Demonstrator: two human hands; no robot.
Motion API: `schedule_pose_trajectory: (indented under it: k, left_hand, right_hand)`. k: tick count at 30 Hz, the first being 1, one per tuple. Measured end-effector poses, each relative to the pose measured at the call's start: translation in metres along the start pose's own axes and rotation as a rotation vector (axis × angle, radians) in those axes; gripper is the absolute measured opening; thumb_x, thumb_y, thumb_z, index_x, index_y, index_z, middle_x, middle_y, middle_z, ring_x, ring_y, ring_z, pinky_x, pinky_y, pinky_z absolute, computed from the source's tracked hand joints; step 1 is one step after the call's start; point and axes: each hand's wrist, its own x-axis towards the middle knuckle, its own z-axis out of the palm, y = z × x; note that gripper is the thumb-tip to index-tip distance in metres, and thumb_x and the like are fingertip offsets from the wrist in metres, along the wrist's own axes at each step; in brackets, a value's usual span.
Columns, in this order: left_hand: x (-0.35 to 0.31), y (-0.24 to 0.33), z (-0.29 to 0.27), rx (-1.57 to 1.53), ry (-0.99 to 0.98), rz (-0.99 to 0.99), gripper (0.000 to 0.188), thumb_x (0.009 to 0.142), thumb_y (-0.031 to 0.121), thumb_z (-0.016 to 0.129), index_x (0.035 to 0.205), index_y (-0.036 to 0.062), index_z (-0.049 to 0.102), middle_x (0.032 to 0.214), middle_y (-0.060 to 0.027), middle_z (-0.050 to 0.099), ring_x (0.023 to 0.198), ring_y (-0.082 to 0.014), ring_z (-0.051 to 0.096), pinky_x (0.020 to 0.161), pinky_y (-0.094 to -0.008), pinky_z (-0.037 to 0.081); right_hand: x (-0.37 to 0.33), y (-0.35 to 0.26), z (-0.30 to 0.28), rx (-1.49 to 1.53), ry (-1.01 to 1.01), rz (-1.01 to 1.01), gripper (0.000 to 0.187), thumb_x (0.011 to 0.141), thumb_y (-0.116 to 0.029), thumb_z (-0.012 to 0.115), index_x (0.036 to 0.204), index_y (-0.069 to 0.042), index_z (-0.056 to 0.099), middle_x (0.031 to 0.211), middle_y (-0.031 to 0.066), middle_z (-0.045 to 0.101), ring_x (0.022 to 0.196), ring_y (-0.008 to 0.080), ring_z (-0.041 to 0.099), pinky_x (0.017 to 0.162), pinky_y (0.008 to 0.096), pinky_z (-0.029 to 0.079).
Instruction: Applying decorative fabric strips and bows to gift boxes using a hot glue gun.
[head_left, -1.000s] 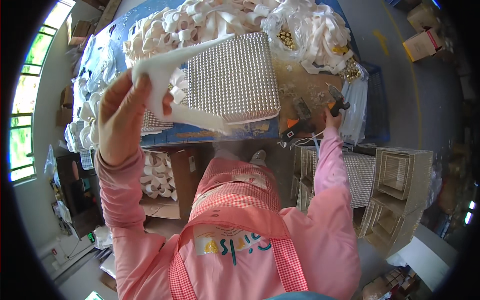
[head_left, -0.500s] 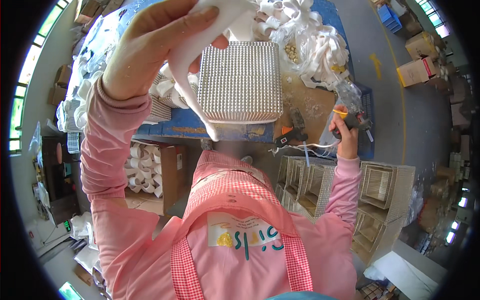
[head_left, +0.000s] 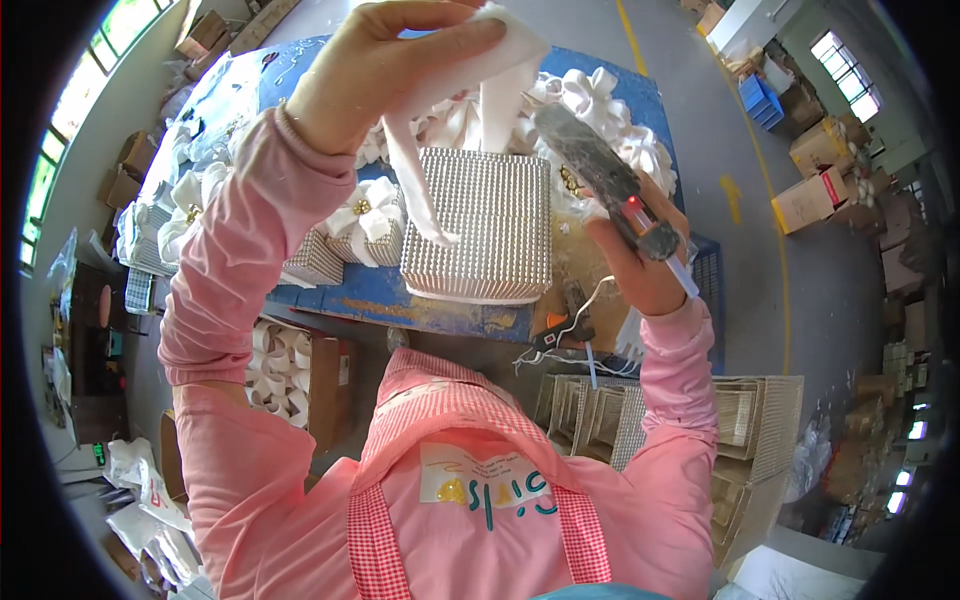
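Observation:
My left hand [head_left: 365,80], raised over the table, pinches a white fabric strip [head_left: 412,180] whose ends hang down. One end reaches the top of a box covered in rows of silvery beads [head_left: 480,220]. My right hand [head_left: 640,270] grips a dark, worn glue gun [head_left: 590,155] with a small red light lit and a pale glue stick poking out of its back. The gun is held up at the right of the beaded box, its nose pointing far and left. Left of the box sit smaller beaded boxes with white fabric flowers [head_left: 370,208] with gold centres.
A second, black and orange glue gun [head_left: 570,325] with a white cord lies by the near edge of the blue table [head_left: 370,308]. White fabric bows [head_left: 600,95] are heaped at the back. Below stand a carton of white loops [head_left: 325,405] and nested beaded boxes [head_left: 735,425].
My right hand has raised the glue gun from the table's right side up and inward, beside the beaded box. My left hand has shifted rightward with the strip. The view has also shifted.

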Motion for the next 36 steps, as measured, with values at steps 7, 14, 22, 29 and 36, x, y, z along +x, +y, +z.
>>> schedule_pose_trajectory:
  k: [7, 14, 22, 29, 36]
  left_hand:
    - [0.002, 0.010, -0.001, 0.038, 0.044, -0.209, 0.025, 0.085, 0.027, 0.062, 0.097, 0.0056, 0.067, 0.061, 0.0008, 0.058, 0.042, -0.0024, 0.048, 0.038, -0.0146, 0.038]
    - [0.004, 0.004, -0.005, 0.010, 0.059, -0.204, 0.025, 0.084, 0.025, 0.063, 0.098, 0.0049, 0.067, 0.061, 0.0011, 0.058, 0.043, -0.0008, 0.048, 0.039, -0.0133, 0.037]
    - [0.005, 0.000, -0.008, -0.011, 0.032, -0.150, 0.026, 0.084, 0.025, 0.063, 0.099, 0.0043, 0.067, 0.062, 0.0006, 0.059, 0.043, -0.0013, 0.049, 0.040, -0.0134, 0.038]
    - [0.005, 0.000, -0.007, 0.018, 0.026, -0.161, 0.026, 0.084, 0.026, 0.062, 0.098, 0.0052, 0.067, 0.063, 0.0013, 0.059, 0.043, -0.0011, 0.048, 0.039, -0.0139, 0.037]
    - [0.003, 0.003, -0.005, -0.012, 0.030, -0.149, 0.027, 0.084, 0.027, 0.063, 0.099, 0.0041, 0.066, 0.064, 0.0017, 0.058, 0.045, -0.0006, 0.048, 0.040, -0.0136, 0.038]
  right_hand:
    - [0.025, 0.014, 0.015, -0.082, 0.091, -0.139, 0.028, 0.073, -0.023, 0.072, 0.076, -0.002, 0.053, 0.065, 0.0095, 0.051, 0.054, 0.0247, 0.052, 0.049, 0.0304, 0.040]
    - [0.028, 0.027, 0.025, -0.145, 0.090, -0.086, 0.027, 0.077, -0.025, 0.068, 0.074, -0.002, 0.055, 0.062, 0.0093, 0.049, 0.051, 0.0273, 0.050, 0.047, 0.0331, 0.038]
    - [0.017, 0.051, 0.039, -0.227, 0.103, -0.083, 0.029, 0.077, -0.030, 0.068, 0.075, -0.004, 0.056, 0.060, 0.0103, 0.050, 0.051, 0.0298, 0.051, 0.046, 0.0343, 0.038]
    - [0.010, 0.081, 0.056, -0.252, 0.078, -0.048, 0.028, 0.078, -0.031, 0.067, 0.077, -0.005, 0.057, 0.061, 0.0111, 0.054, 0.055, 0.0320, 0.055, 0.047, 0.0362, 0.041]
    - [0.007, 0.108, 0.068, -0.362, 0.017, -0.008, 0.026, 0.078, -0.029, 0.067, 0.079, -0.004, 0.061, 0.063, 0.0113, 0.057, 0.056, 0.0309, 0.057, 0.049, 0.0360, 0.043]
